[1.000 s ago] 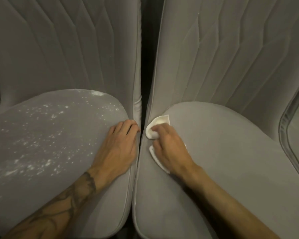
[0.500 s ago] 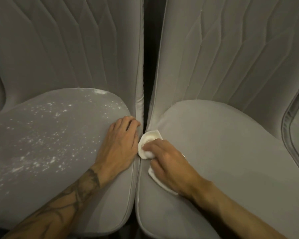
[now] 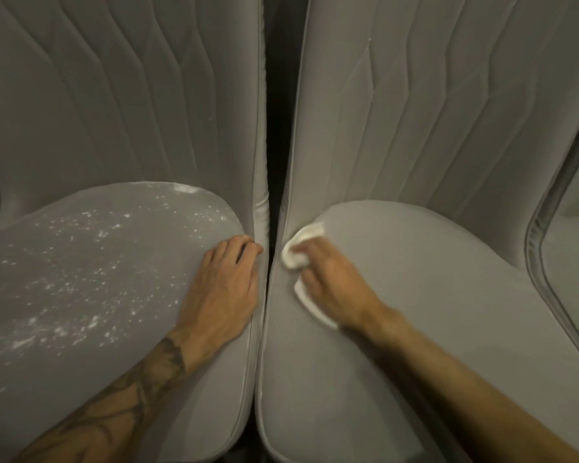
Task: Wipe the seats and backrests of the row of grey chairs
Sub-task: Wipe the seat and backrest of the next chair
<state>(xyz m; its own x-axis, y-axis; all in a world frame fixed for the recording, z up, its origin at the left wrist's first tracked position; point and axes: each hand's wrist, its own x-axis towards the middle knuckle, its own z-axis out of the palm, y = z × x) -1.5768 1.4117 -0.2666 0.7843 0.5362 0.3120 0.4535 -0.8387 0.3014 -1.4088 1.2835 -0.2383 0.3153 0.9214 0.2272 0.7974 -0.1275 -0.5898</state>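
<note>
Left hand: I saw my left hand lying palm down on the right edge of the left seat, fingers loosely spread and holding nothing, their tips close to the seam where seat met backrest.
Right hand: my right hand gripped the cloth and pressed it down on the right seat; the hand was slightly blurred.
Cloth: white and bunched, it sat at the back left corner of the right seat, touching the foot of the right backrest. One end stuck out past my fingertips and another edge showed under my wrist.
Left seat: grey, and it carried a scatter of white specks over most of its surface, thickest at the back rim and towards the left.
Right seat: grey, and I saw only the cloth and my hand on it.
Backrests: the left backrest and the right one were both grey with stitched zigzag lines, standing upright with a dark gap between them.
Third chair: part of another grey chair showed at the right edge, just beside the right seat.
Forearm: my left forearm bore a dark tattoo.
</note>
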